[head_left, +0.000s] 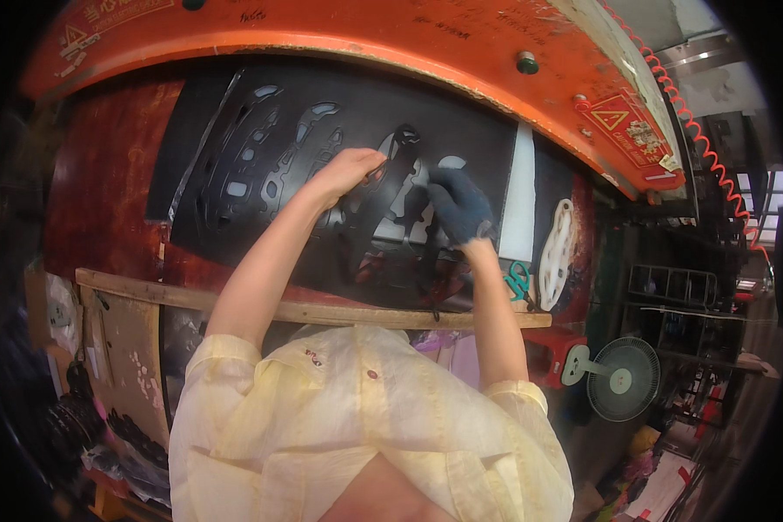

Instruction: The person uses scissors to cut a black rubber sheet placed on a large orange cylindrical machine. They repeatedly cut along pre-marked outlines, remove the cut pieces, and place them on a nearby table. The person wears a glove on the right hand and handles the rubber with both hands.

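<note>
A slotted black strip [405, 136] lies between our two hands, within a larger black sheet [474, 143] spread over the red-brown table [104, 165]. Its long axis seems to run aslant, from a far tip just beyond our left fingers back toward us and somewhat leftward; our bare left hand [352, 170] is the nearer one to that tip, which lies forward and to the right of it, while our gloved right hand [461, 204] is over the sheet on the other side. The strip looks thin, dark and slightly glossy, curled at its far tip; its near part merges with the black around it, so we cannot trace the whole outline. Our left fingers are bent, close to the thumb, but we cannot tell whether they pinch an edge; our right fingers curl downward inside the dark glove, and their grip is hidden too. Irregular openings pierce the sheet left of our left hand, some showing pale. To the right we see a long white strip [519, 191], then green-handled scissors [518, 280] and a white ring-like piece [558, 252]. An orange machine frame [374, 26] arches across the far side, and a wooden rail [322, 313] borders our side.
</note>
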`<action>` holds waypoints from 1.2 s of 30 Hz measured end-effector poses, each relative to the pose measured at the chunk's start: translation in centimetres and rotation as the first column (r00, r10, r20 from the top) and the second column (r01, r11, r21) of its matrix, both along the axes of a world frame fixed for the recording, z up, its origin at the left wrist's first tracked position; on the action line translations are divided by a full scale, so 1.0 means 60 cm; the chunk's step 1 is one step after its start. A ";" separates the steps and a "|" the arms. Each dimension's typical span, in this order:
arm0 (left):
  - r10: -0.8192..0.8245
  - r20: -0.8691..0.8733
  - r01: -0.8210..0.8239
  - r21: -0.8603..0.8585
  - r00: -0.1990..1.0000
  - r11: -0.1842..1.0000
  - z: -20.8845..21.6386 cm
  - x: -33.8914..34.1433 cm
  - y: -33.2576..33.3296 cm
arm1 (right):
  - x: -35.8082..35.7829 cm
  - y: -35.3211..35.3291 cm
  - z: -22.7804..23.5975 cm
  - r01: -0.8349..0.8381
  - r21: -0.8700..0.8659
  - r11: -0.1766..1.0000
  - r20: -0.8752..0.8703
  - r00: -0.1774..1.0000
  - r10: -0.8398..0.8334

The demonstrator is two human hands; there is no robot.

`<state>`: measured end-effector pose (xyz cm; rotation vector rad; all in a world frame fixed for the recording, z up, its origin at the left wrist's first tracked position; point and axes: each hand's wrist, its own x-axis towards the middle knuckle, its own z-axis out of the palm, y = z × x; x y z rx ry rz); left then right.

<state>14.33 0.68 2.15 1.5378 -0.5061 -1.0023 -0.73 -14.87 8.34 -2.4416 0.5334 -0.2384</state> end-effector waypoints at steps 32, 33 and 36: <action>0.028 0.975 -0.219 0.022 0.220 0.976 -0.062 0.013 -0.166 | -0.174 0.063 0.003 -0.419 -0.266 0.868 -0.160 0.907 0.389; 0.032 0.976 -0.231 0.018 0.214 0.973 -0.065 0.010 -0.168 | -0.204 0.066 0.017 -0.437 -0.282 0.854 -0.182 0.899 0.399; 0.041 0.946 -0.266 0.049 0.320 0.963 -0.067 0.001 -0.175 | -0.250 0.036 0.053 -0.375 -0.428 0.822 -0.213 0.926 0.312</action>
